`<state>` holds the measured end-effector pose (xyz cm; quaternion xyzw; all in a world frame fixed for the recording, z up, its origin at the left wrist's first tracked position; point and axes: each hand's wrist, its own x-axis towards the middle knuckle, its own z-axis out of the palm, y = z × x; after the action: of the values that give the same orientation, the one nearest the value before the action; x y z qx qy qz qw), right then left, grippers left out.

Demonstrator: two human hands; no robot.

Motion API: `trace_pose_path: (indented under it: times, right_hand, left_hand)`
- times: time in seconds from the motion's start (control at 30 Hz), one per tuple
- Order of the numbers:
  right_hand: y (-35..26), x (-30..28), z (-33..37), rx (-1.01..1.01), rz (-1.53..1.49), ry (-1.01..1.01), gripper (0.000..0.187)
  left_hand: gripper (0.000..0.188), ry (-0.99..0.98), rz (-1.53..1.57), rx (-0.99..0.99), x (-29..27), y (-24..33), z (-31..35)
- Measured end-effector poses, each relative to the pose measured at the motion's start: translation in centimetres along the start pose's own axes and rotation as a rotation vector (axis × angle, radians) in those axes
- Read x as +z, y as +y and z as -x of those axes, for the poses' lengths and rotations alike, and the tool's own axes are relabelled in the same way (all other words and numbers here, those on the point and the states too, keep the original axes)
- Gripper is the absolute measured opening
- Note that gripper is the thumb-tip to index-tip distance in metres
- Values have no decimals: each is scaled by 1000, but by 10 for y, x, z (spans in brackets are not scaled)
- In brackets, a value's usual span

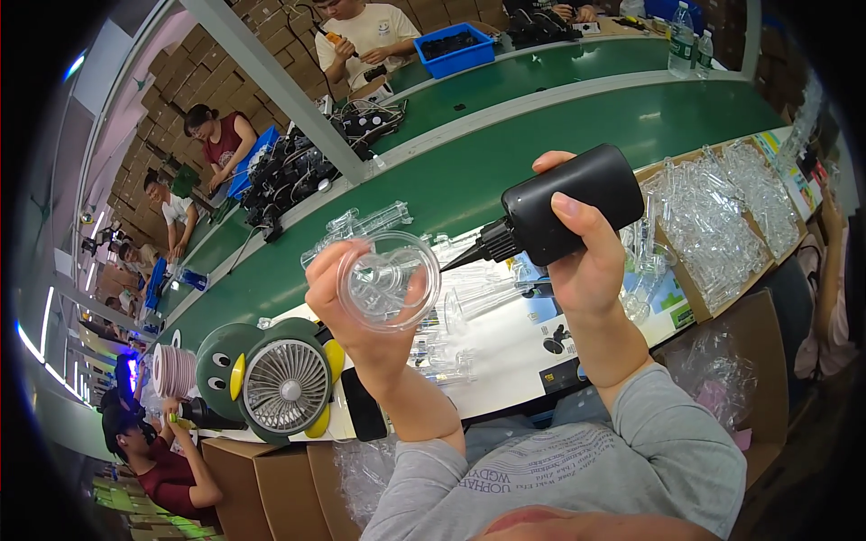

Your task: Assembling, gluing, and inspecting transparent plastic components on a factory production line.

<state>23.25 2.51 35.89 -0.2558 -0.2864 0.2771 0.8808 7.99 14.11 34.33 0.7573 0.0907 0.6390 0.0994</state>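
**Squeeze bottle tip meeting a clear plastic cup, held up over a green workbench**

Above the bench, your left hand (361, 311) is curled around a clear plastic cup (389, 280), fingers wrapped behind it and thumb along its near side, with its round open mouth turned toward you. Your right hand (586, 261) is closed around a black squeeze bottle (571, 204), thumb laid across its body. The bottle lies almost level, and its thin black nozzle (469, 253) points left and reaches the cup's right rim.

To do this well, keep the cup steady, rest the nozzle tip right on the rim, and squeeze gently so only a little comes out; whether anything is flowing cannot be told.

Below the hands, more clear plastic parts (451, 311) lie on a white sheet at the bench edge. To the right, a cardboard box (722, 311) holds a heap of similar clear pieces. To the lower left stands a small green desk fan (287, 383) shaped like a cartoon bird. Beyond it all runs the green bench top (541, 135), where other people work along the far side.
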Motion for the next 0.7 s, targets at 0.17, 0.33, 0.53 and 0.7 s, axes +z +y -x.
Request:
trace_pose_path:
  times: [0.17, 0.33, 0.53, 0.7]
  right_hand:
    - [2, -1, -2, -25, -8, 3, 33]
    - [2, -2, -1, -3, 13, -13, 33]
    - [2, 0, -2, -11, 17, -24, 32]
    - [1, -1, -2, -43, 5, -12, 33]
  left_hand:
    - [73, -163, -113, 29, -13, 0, -4]
    - [66, -180, -43, -68, -11, 6, -4]
    - [62, -89, -11, -139, -6, 1, 6]
    - [61, -159, 3, -31, -6, -3, 0]
